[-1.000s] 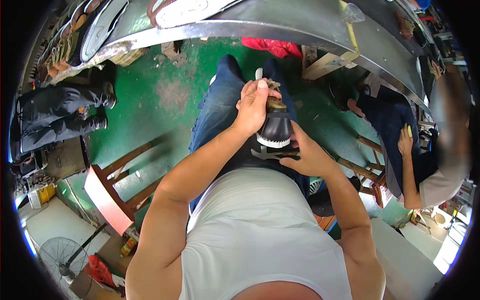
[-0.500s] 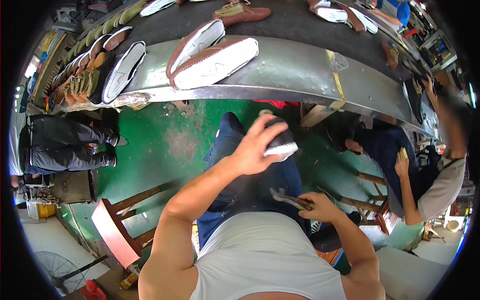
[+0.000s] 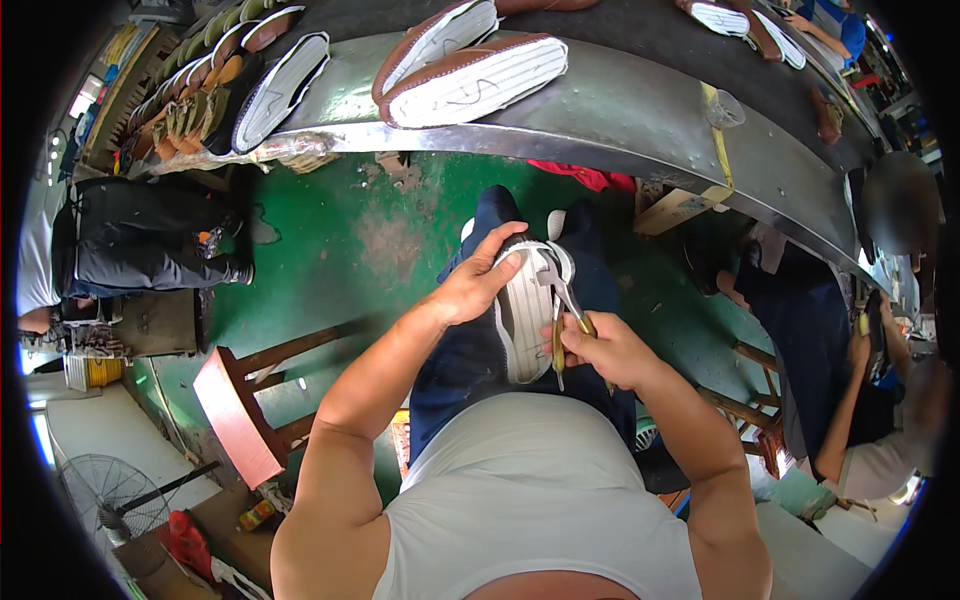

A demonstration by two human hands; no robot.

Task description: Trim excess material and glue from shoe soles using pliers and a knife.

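A dark shoe (image 3: 524,325) rests on my lap with its white, ribbed underside turned up. My left hand (image 3: 474,284) grips its far end, fingers wrapped over the edge and thumb on the sole. In my right hand (image 3: 612,352) is a pair of pincers (image 3: 560,292) with yellowish handles spread apart. Their metal jaws meet the right edge of the shoe near its far end, beside a loose pale strip; whether they bite on it I cannot tell. A thin pointed piece sticks out below the right hand's fingers.
Ahead runs a metal-edged workbench (image 3: 640,95) with brown shoes (image 3: 480,85), soles up, and a shoe row (image 3: 195,105) at left. A wooden stool (image 3: 235,420) stands left. Co-workers sit or stand at both sides; the right one (image 3: 880,440) handles a shoe. A fan (image 3: 105,495) is lower left.
The shoe has come down toward my lap and turned sole up in my left hand. My right hand has brought the pincers up and left to its edge. The view has shifted slightly.
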